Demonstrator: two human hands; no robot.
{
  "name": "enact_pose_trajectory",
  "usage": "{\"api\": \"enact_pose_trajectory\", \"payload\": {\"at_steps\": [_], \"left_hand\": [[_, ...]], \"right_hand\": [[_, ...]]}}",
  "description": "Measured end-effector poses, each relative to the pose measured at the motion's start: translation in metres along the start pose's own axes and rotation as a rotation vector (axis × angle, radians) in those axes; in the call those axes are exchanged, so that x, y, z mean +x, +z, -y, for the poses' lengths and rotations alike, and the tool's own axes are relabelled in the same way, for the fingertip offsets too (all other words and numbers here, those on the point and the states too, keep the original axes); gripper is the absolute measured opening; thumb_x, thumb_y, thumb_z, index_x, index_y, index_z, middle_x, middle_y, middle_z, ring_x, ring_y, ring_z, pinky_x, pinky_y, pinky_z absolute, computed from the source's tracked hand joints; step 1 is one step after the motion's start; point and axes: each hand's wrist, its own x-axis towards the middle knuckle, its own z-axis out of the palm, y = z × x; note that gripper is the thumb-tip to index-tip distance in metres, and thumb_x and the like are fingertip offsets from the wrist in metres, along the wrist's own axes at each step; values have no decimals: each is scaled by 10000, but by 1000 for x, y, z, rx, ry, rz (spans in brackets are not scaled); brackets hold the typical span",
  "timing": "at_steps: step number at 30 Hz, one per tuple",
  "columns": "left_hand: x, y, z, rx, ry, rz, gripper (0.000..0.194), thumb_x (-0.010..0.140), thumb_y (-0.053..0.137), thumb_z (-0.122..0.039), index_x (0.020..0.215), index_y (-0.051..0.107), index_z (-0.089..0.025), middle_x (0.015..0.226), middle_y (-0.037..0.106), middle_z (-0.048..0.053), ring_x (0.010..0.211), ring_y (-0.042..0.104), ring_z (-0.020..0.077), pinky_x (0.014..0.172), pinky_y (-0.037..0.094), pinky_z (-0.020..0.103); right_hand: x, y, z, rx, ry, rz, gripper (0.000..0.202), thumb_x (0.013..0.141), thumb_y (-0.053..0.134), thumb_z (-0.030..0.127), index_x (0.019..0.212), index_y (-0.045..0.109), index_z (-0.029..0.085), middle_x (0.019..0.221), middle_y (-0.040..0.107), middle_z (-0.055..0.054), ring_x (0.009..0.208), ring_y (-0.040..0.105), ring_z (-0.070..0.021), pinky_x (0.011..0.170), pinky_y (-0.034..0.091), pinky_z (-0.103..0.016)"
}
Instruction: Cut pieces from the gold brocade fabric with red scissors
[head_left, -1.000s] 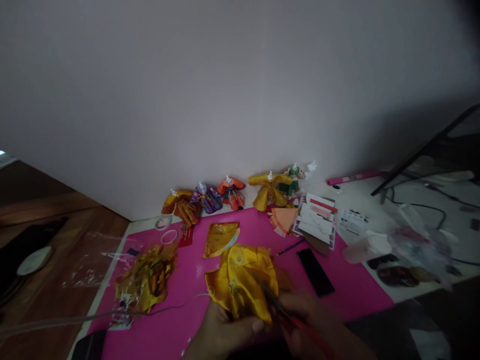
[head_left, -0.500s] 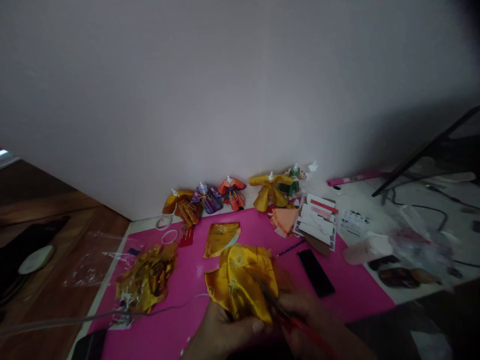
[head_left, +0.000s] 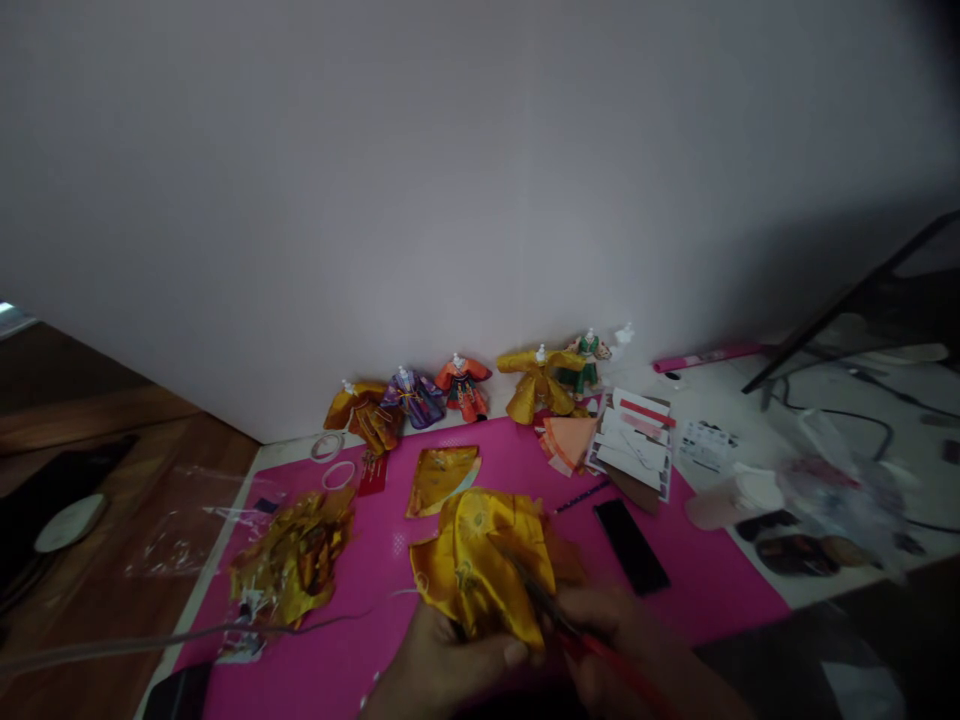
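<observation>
Left hand (head_left: 442,665): pinched the yellow cloth (head_left: 476,550) by its near edge.
Right hand (head_left: 611,620): was closed round a red-handled tool (head_left: 619,668).
Yellow cloth: spread just beyond the left grip.
Phone (head_left: 631,545): lay beyond the right grip.

Left hand (head_left: 450,665) grips yellow cloth (head_left: 487,555); right hand (head_left: 637,630) holds red-handled scissors (head_left: 615,668) against it.
Below spreads a pink mat (head_left: 495,465), with a heap of golden fabric scraps (head_left: 300,560) at left, a flat golden piece (head_left: 439,478) just beyond the cloth, and a smartphone (head_left: 632,547) at right; miniature robes on small white stands (head_left: 462,387) line the far side by the wall (head_left: 450,200).
</observation>
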Motion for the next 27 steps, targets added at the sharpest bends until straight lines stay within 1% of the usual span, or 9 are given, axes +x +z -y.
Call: {"api": "enact_pose_trajectory", "payload": {"at_steps": [3,6,8,10,13,16,20,23,27], "left_hand": [[-2,-4,4,45,3,-12,290,736,843,-275,1016,785,-224,847,764,25,746,666,129,724,530,225],[-2,-7,7,75,0,-34,338,730,848,-294,1056,779,-239,920,781,33,806,687,153,779,540,254],[-2,-7,6,70,-1,-49,363,716,859,-297,1066,779,-242,922,783,29,832,694,167,797,541,264],[-2,-5,3,55,-7,-55,352,711,863,-284,1051,785,-245,887,775,16,833,691,165,806,537,264],[-2,1,-3,17,-33,-46,254,711,862,-244,958,803,-257,833,751,-11,785,671,131,790,530,241],[-2,5,-6,-6,-50,-49,252,705,867,-244,947,806,-278,844,747,-22,772,659,115,776,526,224],[-2,3,-3,-23,-47,6,201,745,837,-218,931,802,-283,850,736,-32,784,649,107,830,522,248],[-2,0,1,-13,-33,26,204,757,822,-181,935,791,-276,866,733,-32,778,639,103,837,519,254],[-2,0,2,-14,-44,44,208,760,818,-180,948,784,-265,870,734,-24,772,635,105,828,521,254]], "right_hand": [[2,1,-4,-44,-20,8,506,849,651,587,1155,704,187,1052,693,-94,981,642,-289,852,518,-399],[-2,1,-2,-59,-29,-23,481,863,656,538,1192,682,188,1119,688,-109,1022,639,-297,889,501,-407],[-6,1,2,-74,-28,-51,457,891,629,522,1202,676,190,1136,690,-113,1055,637,-307,925,487,-424],[-9,0,8,-94,-12,-78,453,893,620,530,1179,687,186,1118,700,-113,1048,646,-313,918,490,-431],[-10,0,14,-100,8,-100,470,865,629,562,1156,695,199,1086,713,-103,997,664,-303,873,511,-428],[-10,-1,20,-67,5,-94,526,855,596,625,1180,684,220,1090,713,-106,984,665,-304,882,506,-460],[-10,-3,31,-25,84,-74,542,848,590,641,1196,687,237,1112,709,-109,1032,647,-338,903,482,-496],[-11,-2,39,-8,63,-75,525,869,581,626,1222,688,253,1095,716,-93,1063,640,-340,919,467,-482],[-10,-2,40,-14,103,-88,595,844,569,709,1183,698,238,1152,708,-109,1054,644,-328,920,474,-479]]}}
